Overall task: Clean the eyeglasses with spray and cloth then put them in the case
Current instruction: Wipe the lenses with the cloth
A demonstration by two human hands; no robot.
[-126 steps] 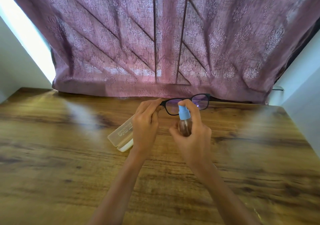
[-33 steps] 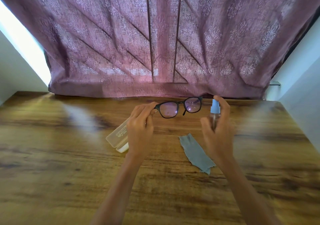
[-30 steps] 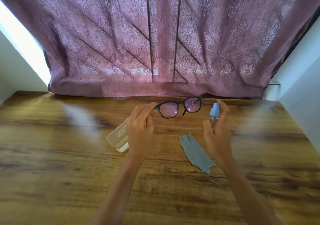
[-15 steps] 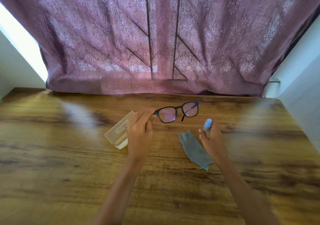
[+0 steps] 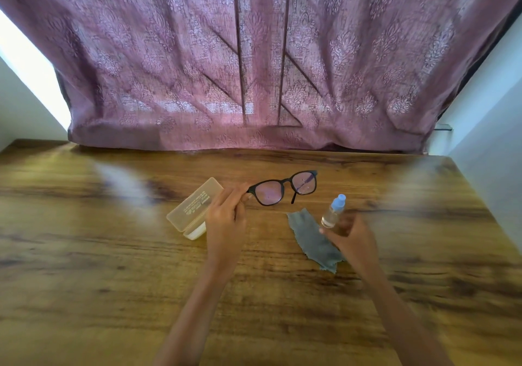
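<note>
Far edge of the brown wood-grain table (image 5: 113, 281) sits right under the hem of the mauve patterned curtain (image 5: 254, 55), which hangs across the whole back. The table's right edge runs diagonally along the white wall (image 5: 497, 128), and its far left corner meets another white wall. Wood stretches wide to the left of the hands and across the near side, with a narrower strip on the right before the edge.

My left hand (image 5: 226, 219) pinches the left end of the black-framed eyeglasses (image 5: 282, 192) with thumb and fingertips. They are up off the table, temples folded out, lenses facing me, near the far middle of the table.

My right hand (image 5: 350, 238) is motion-blurred. Its fingers are curled round the lower part of the small clear spray bottle with a light-blue cap (image 5: 333, 211), which is tilted with the cap pointing up and away, just right of the glasses and lower.

The grey microfibre cloth (image 5: 313, 238) lies flat between my two hands. Its right edge is under the right hand and beside the bottle's base.

The translucent beige plastic glasses case (image 5: 195, 207) lies just left of the left hand and looks open, lid up, with printed text on it. Its right end is hidden behind that hand, so the case and cloth flank the left wrist.
</note>
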